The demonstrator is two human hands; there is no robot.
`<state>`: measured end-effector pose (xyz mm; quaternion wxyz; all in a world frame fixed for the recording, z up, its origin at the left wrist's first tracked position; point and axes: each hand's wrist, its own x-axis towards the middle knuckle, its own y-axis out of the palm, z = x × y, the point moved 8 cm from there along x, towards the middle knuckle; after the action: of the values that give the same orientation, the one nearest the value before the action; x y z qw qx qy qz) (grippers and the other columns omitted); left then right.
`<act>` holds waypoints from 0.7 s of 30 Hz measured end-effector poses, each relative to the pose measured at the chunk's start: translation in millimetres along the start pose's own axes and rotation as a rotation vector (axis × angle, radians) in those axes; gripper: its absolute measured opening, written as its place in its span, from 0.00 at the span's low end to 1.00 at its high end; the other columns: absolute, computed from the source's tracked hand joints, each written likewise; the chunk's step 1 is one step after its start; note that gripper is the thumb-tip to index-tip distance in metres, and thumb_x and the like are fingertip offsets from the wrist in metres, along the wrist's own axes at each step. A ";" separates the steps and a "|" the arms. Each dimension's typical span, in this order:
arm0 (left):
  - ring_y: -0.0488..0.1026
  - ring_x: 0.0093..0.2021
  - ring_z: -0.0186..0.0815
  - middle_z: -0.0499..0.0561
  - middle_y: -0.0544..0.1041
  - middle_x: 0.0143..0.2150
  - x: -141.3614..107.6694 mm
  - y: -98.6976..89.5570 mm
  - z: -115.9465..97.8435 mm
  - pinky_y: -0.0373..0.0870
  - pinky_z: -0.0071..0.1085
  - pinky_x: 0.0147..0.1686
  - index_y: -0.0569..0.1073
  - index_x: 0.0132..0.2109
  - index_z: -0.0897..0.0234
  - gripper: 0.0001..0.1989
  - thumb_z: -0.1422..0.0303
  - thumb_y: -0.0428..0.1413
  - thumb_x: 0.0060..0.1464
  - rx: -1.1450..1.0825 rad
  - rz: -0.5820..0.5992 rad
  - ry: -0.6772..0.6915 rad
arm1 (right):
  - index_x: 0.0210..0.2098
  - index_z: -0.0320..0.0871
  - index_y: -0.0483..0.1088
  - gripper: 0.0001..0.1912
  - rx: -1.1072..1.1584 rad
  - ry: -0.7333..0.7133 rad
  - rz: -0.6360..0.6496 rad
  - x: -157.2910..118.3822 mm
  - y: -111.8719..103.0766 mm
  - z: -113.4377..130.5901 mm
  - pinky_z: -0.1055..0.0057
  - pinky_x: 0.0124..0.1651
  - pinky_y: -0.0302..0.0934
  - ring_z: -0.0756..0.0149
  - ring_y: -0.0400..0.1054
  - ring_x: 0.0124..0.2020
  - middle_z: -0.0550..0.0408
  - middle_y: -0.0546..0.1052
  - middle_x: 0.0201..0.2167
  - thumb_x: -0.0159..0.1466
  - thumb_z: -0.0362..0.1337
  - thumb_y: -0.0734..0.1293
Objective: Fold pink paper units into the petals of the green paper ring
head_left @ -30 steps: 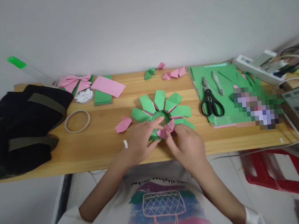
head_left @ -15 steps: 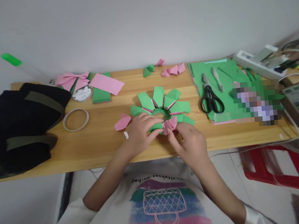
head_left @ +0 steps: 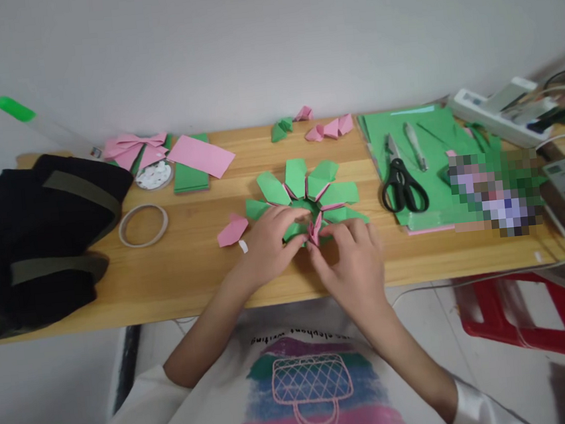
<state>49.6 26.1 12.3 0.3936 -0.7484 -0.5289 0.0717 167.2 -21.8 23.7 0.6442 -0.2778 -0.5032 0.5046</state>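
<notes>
A ring of folded green paper petals (head_left: pixel 296 176) with pink inner edges lies on the wooden table. At its near side a folded pink paper piece (head_left: pixel 315 230) stands narrow side up between my hands. My right hand (head_left: pixel 354 262) pinches this pink piece between thumb and fingertips. My left hand (head_left: pixel 270 245) rests over the left front of the ring, thumb and fingers closed on a green petal beside the pink piece. Another pink folded piece (head_left: pixel 233 230) lies left of the ring, near a small white scrap (head_left: pixel 243 246).
A tape roll (head_left: pixel 142 225) and a dark cloth bag (head_left: pixel 26 243) are at the left. Pink sheets (head_left: pixel 202 156) lie behind. Black-handled scissors (head_left: pixel 402 184) rest on green paper (head_left: pixel 440 190) at the right, near a power strip (head_left: pixel 500 117). Small folded pieces (head_left: pixel 332 128) lie by the wall.
The pink piece between my hands has turned from spread flat to narrow and upright. My right hand has shifted slightly left, its fingers closer to my left hand. The view has shifted a little.
</notes>
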 end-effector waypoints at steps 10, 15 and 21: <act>0.74 0.47 0.40 0.54 0.77 0.45 -50.6 -58.7 3.8 0.72 0.38 0.47 0.71 0.47 0.60 0.11 0.65 0.58 0.57 0.291 -0.355 -0.121 | 0.38 0.41 0.72 0.11 -0.003 0.062 -0.013 5.2 3.8 1.2 0.58 0.41 0.57 0.53 0.61 0.39 0.45 0.72 0.36 0.62 0.42 0.65; 0.75 0.47 0.41 0.55 0.77 0.49 -71.3 -47.0 34.0 0.73 0.39 0.47 0.70 0.50 0.61 0.14 0.65 0.57 0.57 0.157 -0.217 -0.299 | 0.45 0.40 0.72 0.15 0.020 0.031 0.004 9.5 5.0 4.3 0.57 0.42 0.57 0.52 0.60 0.41 0.44 0.71 0.40 0.61 0.40 0.64; 0.73 0.47 0.40 0.54 0.75 0.48 -59.2 -28.8 33.4 0.71 0.40 0.49 0.66 0.54 0.62 0.20 0.73 0.55 0.53 0.126 -0.146 -0.234 | 0.41 0.42 0.74 0.12 -0.003 0.018 -0.005 10.9 6.2 4.8 0.57 0.42 0.57 0.52 0.59 0.40 0.44 0.70 0.40 0.62 0.40 0.64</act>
<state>-14.5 -3.2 -9.5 0.3794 -0.6685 -0.6186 0.1628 160.3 -10.3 24.0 0.6497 -0.2818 -0.4988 0.4997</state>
